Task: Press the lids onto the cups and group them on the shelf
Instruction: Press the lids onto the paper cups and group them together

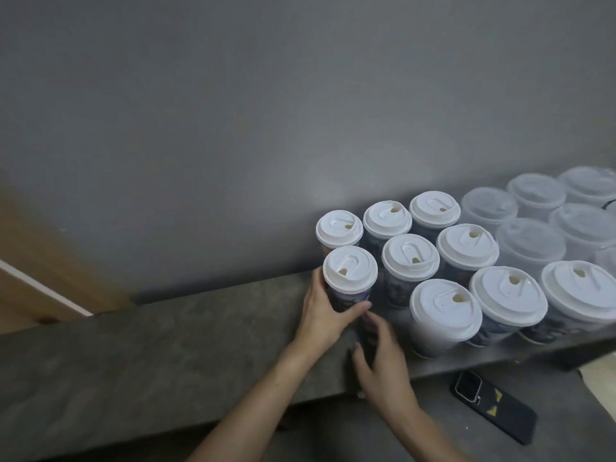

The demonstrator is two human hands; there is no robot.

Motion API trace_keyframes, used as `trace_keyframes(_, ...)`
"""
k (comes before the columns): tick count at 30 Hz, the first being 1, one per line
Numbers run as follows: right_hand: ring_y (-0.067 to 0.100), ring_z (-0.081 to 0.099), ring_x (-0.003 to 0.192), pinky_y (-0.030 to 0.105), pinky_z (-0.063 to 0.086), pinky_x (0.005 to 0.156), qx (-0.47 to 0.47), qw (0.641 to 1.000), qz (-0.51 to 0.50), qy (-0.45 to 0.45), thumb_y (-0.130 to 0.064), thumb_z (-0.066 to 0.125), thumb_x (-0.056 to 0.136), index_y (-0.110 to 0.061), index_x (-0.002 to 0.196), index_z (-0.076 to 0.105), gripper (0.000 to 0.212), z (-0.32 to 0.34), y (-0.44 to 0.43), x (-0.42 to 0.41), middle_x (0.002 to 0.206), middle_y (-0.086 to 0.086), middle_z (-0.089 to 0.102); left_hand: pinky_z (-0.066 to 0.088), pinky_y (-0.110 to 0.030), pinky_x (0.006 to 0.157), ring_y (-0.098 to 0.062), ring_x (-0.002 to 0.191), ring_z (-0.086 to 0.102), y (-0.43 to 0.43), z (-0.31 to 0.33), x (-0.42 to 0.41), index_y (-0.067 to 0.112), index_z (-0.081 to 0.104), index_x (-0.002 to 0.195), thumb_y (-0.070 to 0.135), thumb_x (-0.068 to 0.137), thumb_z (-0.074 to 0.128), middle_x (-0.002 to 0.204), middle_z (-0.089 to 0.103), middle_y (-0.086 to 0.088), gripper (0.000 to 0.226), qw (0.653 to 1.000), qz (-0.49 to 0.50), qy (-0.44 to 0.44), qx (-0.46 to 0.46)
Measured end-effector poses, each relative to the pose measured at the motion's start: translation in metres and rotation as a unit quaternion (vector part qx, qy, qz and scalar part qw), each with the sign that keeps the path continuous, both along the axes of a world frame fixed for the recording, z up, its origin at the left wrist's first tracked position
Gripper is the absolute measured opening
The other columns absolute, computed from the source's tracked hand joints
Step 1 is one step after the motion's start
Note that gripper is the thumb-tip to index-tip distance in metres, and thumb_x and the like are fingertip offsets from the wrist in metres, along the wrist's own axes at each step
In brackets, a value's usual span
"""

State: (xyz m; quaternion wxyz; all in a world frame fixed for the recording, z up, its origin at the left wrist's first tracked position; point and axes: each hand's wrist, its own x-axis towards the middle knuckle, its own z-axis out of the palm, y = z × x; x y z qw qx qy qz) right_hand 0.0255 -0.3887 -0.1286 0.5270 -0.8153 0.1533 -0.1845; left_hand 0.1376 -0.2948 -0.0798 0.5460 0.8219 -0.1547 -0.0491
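Observation:
Several dark printed cups with white sip lids (410,258) stand grouped in rows on the grey stone shelf (186,331). The front-left cup (350,278) at the group's left edge has its lid on and leans slightly. My left hand (320,315) grips its upper body from the left, thumb across the front. My right hand (383,365) holds its lower body from the right, thumb under the base side. One front-row cup (440,315) has a plain white body.
Several clear plastic cups with clear lids (530,241) stand at the back right against the grey wall. A dark phone (500,408) with a smartwatch on it lies on the lower surface below the shelf's edge. The shelf stretches bare to the left.

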Motion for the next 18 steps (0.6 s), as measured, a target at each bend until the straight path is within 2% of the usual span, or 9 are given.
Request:
trace_keyframes(2, 0.011, 0.058, 0.127, 0.035, 0.046, 0.110, 0.001, 1.000, -0.001, -0.011, 0.005, 0.063, 0.090, -0.018, 0.139, 0.050, 0.055, 0.002, 0.000, -0.004, 0.135, 0.000, 0.060, 0.039, -0.005, 0.097, 0.002, 0.123, 0.055, -0.005, -0.001, 0.002, 0.025, 0.045, 0.134, 0.035, 0.064, 0.096, 0.134, 0.059, 0.011, 0.087, 1.000, 0.003, -0.003, 0.000)
trace_keyframes(4, 0.010, 0.057, 0.127, 0.032, 0.045, 0.110, -0.007, 1.000, -0.002, -0.021, 0.003, 0.058, 0.090, -0.020, 0.136, 0.052, 0.051, 0.004, -0.001, -0.007, 0.134, -0.001, 0.060, 0.038, -0.005, 0.097, -0.001, 0.123, 0.055, -0.009, -0.002, 0.003, 0.026, 0.045, 0.134, 0.035, 0.065, 0.095, 0.134, 0.059, 0.010, 0.086, 1.000, 0.004, -0.006, 0.000)
trace_keyframes(9, 0.008, 0.058, 0.125, 0.035, 0.045, 0.108, -0.011, 1.000, -0.003, -0.018, -0.006, 0.053, 0.088, -0.013, 0.128, 0.058, 0.042, 0.004, 0.001, -0.011, 0.132, -0.003, 0.061, 0.038, -0.005, 0.098, 0.011, 0.121, 0.052, -0.005, -0.009, 0.000, 0.031, 0.042, 0.135, 0.033, 0.066, 0.095, 0.137, 0.056, 0.011, 0.087, 1.000, 0.005, -0.008, -0.007)
trace_keyframes(14, 0.009, 0.061, 0.119, 0.037, 0.050, 0.103, -0.008, 0.999, 0.022, -0.030, -0.004, 0.055, 0.087, -0.012, 0.120, 0.064, 0.035, 0.006, 0.009, -0.010, 0.124, -0.005, 0.063, 0.050, -0.032, 0.106, -0.002, 0.127, 0.056, 0.024, -0.028, -0.008, 0.029, 0.044, 0.141, 0.048, 0.069, 0.089, 0.138, 0.058, 0.010, 0.087, 0.999, 0.024, 0.040, -0.019)
trace_keyframes(16, 0.010, 0.063, 0.117, 0.037, 0.051, 0.101, -0.005, 0.999, 0.044, -0.031, -0.004, 0.055, 0.088, -0.013, 0.118, 0.066, 0.033, 0.006, 0.018, -0.006, 0.122, -0.006, 0.064, 0.051, -0.033, 0.106, -0.001, 0.126, 0.055, 0.037, -0.030, -0.010, 0.026, 0.045, 0.141, 0.041, 0.076, 0.086, 0.138, 0.057, 0.009, 0.079, 0.997, 0.036, 0.058, -0.023)
trace_keyframes(18, 0.011, 0.063, 0.117, 0.036, 0.052, 0.101, 0.001, 0.997, 0.071, -0.031, -0.007, 0.056, 0.090, -0.015, 0.117, 0.066, 0.030, 0.007, 0.031, 0.000, 0.122, -0.007, 0.065, 0.052, -0.035, 0.105, -0.003, 0.125, 0.057, 0.052, -0.030, -0.011, 0.028, 0.048, 0.136, 0.028, 0.086, 0.080, 0.135, 0.058, 0.006, 0.059, 0.995, 0.061, 0.067, -0.030)
